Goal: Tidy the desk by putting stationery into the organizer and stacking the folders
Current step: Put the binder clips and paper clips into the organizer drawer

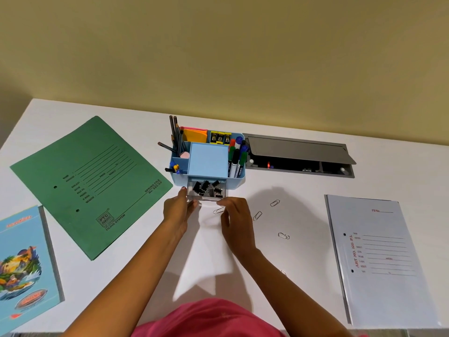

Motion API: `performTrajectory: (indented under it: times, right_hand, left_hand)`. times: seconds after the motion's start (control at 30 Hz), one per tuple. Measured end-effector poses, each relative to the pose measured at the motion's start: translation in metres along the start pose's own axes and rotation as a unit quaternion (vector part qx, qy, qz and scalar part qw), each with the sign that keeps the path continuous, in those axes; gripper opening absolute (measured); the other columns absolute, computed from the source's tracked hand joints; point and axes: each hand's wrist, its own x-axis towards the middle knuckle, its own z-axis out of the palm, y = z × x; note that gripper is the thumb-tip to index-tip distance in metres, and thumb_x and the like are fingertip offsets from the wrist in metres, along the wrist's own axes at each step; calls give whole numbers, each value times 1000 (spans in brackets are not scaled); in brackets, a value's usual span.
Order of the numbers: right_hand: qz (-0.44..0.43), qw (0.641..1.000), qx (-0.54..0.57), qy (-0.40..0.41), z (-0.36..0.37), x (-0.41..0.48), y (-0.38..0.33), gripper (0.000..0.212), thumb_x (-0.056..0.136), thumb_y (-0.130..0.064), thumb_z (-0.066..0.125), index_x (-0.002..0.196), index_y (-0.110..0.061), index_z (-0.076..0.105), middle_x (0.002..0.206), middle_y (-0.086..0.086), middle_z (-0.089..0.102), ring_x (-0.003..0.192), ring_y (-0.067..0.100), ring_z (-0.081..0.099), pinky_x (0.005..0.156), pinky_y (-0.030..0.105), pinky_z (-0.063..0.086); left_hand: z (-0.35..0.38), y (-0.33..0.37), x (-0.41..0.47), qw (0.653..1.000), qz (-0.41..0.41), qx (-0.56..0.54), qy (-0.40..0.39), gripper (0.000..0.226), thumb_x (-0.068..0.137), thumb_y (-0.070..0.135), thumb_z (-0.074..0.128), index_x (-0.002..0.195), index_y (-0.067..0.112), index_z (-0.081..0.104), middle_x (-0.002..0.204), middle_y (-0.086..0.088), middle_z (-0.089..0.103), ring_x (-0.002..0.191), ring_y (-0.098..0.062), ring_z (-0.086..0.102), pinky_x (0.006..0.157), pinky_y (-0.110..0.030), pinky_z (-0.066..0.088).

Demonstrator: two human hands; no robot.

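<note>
Head view: both forearms reach forward over the white desk (303, 276) to the blue organizer's (207, 164) pulled-out drawer (207, 189), which holds black binder clips (206, 187). Left hand (176, 211) grips the drawer's left front corner, fingers curled. Right hand (237, 220) pinches at the front lip; grasp unclear. Paper clips (274, 203) lie loose to the right. Green folder (90, 183) left, white folder (381, 259) right, well apart.

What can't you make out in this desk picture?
Head view only:
- Blue picture-cover notebook: cut off by the left edge.
- Small print on the green card folder: too small to read.
- Open grey desk cable hatch: its inside is dark.
- Small clear organizer drawer: front hidden by both hands.
</note>
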Motion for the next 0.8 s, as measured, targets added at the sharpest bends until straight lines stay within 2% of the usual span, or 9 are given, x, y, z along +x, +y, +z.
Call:
performTrajectory:
  times: [0.1,0.23,0.33,0.4,0.47,0.57,0.63,0.7,0.8]
  right_hand:
    - [7,1000,2,-2,4,3,-1,36,73,14,56,103,-3,65,103,10,64,101,21,51,90,28,45]
    - [28,999,-17,-23,10,13,-5,40,77,12,55,112,-4,65,112,10,66,107,22,54,97,31,46]
    - [29,998,-33,-40,12,24,-7,45,78,10,50,117,-5,63,119,9,65,110,25,55,99,33,47]
    - [24,998,-32,-39,13,31,-8,43,79,10,52,118,-2,63,119,13,65,111,28,57,99,37,48]
    - [-6,999,-35,-37,14,35,-8,39,77,13,57,114,3,64,113,17,67,105,32,61,94,40,52]
    - [-57,996,-43,-58,14,38,-8,36,76,12,61,111,6,65,109,19,69,101,34,64,91,41,54]
    - [-81,993,-53,-74,15,39,-7,38,75,12,62,112,6,65,110,19,69,101,34,65,91,40,54]
    - [-89,990,-63,-90,18,39,-6,40,75,12,59,114,6,64,113,20,67,104,34,63,94,39,52]
    - [-86,990,-68,-94,22,38,-5,44,75,13,55,117,6,62,115,20,66,106,34,62,97,38,50]
  left_hand:
    - [3,3,-2,1000,-4,-24,1,9,99,15,41,98,6,43,85,-8,49,68,-20,60,68,-30,56]
    - [9,10,-4,999,2,-28,-15,18,96,6,35,82,5,47,74,-9,55,65,-21,62,63,-32,57]
    - [13,14,-4,999,14,-23,-19,14,95,-1,38,97,3,52,79,-8,62,65,-20,66,57,-29,59]
    - [16,17,-3,999,27,-8,-24,23,94,-4,41,110,8,51,89,-7,64,76,-21,67,62,-28,59]
    - [18,19,-4,999,31,-2,-27,28,93,-7,41,112,9,52,96,-8,64,82,-22,66,68,-29,58]
    - [18,16,-7,998,44,15,-32,28,91,-10,40,106,8,55,81,-4,65,63,-15,67,52,-25,56]
    - [14,12,-7,996,64,51,-34,27,92,-7,40,106,8,58,80,-3,66,57,-11,66,44,-20,52]
    - [10,8,-4,991,82,101,-33,27,94,-2,42,112,7,60,98,-5,68,70,-14,67,54,-23,55]
    - [4,1,4,964,147,222,-14,35,93,0,42,119,15,61,123,-6,62,99,-24,63,88,-37,54]
